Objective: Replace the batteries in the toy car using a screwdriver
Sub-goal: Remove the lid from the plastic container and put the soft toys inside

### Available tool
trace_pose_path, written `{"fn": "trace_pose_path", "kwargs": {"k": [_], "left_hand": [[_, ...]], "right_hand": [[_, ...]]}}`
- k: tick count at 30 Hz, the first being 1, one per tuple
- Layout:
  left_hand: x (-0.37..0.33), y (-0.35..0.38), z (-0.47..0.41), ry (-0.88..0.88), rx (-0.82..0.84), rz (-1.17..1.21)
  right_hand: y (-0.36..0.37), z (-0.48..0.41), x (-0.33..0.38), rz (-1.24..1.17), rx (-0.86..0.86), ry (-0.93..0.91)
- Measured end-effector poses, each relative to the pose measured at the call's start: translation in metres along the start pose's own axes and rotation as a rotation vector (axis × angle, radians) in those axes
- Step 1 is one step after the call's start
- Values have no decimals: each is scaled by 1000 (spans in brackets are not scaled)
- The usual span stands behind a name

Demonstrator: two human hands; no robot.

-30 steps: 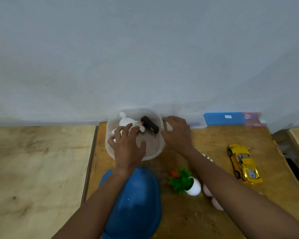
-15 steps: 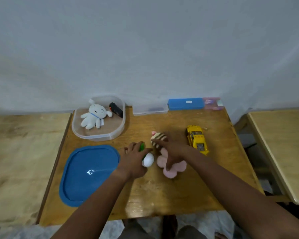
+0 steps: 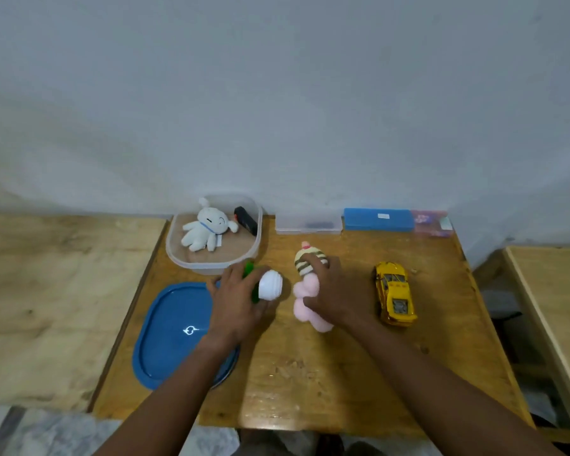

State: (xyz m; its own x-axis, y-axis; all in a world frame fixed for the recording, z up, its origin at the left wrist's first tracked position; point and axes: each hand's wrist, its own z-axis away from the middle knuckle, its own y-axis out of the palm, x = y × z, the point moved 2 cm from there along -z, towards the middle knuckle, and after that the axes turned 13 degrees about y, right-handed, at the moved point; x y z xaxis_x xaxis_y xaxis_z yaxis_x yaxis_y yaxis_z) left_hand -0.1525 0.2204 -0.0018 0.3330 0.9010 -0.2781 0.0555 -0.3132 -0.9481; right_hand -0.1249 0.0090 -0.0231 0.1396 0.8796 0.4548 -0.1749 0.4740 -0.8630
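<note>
The yellow toy car [image 3: 395, 293] stands upright on the wooden table [image 3: 310, 373], right of both hands and untouched. My left hand [image 3: 236, 302] holds a small fake plant in a white pot [image 3: 270, 285], tipped on its side just above the table. My right hand [image 3: 334, 292] is closed on a pink plush toy with a striped top [image 3: 306, 271]. A blue case [image 3: 378, 219] and a clear case [image 3: 308, 223] lie along the wall at the back. No screwdriver or batteries show in the open.
A clear tub [image 3: 211, 263] at the back left holds a white plush figure [image 3: 206, 228] and a black object [image 3: 245, 220]. Its blue lid [image 3: 168, 334] lies in front of it. A pink packet [image 3: 431, 222] sits at the back right. Other wooden tables flank this one.
My hands left the tub, and the view pulled back. The left hand took up the potted plant and the right the pink plush; both have lifted slightly toward the tub.
</note>
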Motion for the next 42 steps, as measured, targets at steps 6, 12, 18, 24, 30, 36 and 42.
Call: {"fn": "trace_pose_path", "kwargs": {"k": [6, 12, 18, 24, 30, 36, 42], "left_hand": [[75, -58, -42, -141, -139, -61], [153, -64, -73, -45, 40, -195], [181, -34, -95, 142, 319, -213], [198, -11, -106, 245, 447, -186], [209, -7, -112, 261, 504, -124], [212, -19, -101, 203, 414, 5], [208, -41, -58, -4, -110, 226]], "right_hand": [[-13, -55, 101, -266, -89, -146], [3, -99, 182, -193, -222, -178], [50, -128, 202, 33, -56, -67], [75, -143, 195, 246, 373, -41], [76, -154, 202, 342, 417, 0], [83, -150, 203, 381, 362, 6], [69, -95, 198, 1, -114, -63]]}}
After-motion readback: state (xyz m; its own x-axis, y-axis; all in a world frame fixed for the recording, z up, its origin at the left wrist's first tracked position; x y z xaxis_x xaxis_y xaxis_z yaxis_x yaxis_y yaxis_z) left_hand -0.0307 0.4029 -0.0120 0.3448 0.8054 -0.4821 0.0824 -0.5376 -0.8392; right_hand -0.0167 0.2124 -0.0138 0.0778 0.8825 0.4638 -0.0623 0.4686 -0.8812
